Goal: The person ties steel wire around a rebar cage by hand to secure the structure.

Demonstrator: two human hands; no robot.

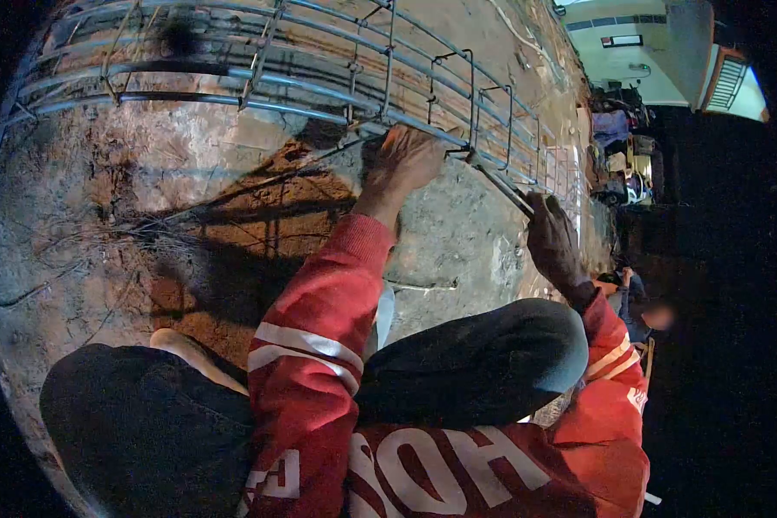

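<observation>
A long cage of steel reinforcing bars [319, 85], with square stirrups along it, runs across the top of the head view. My left hand [404, 161] is closed at the lower bar of the cage, its fingertips partly hidden behind the steel. Wrapped around the handles of long metal pincers [502, 187] is my right hand [554, 235]. The tip of the pincers meets the lower bar beside a stirrup, just right of my left hand. Any tie wire at that joint is too small to make out.
Thin loose wires [151, 233] lie tangled on the rough ground to the left. Reddish soil [276, 207] shows between my knees and the cage. Another person [634, 298] is in the dark at right. Assorted items [622, 147] and a lit building [630, 52] stand beyond.
</observation>
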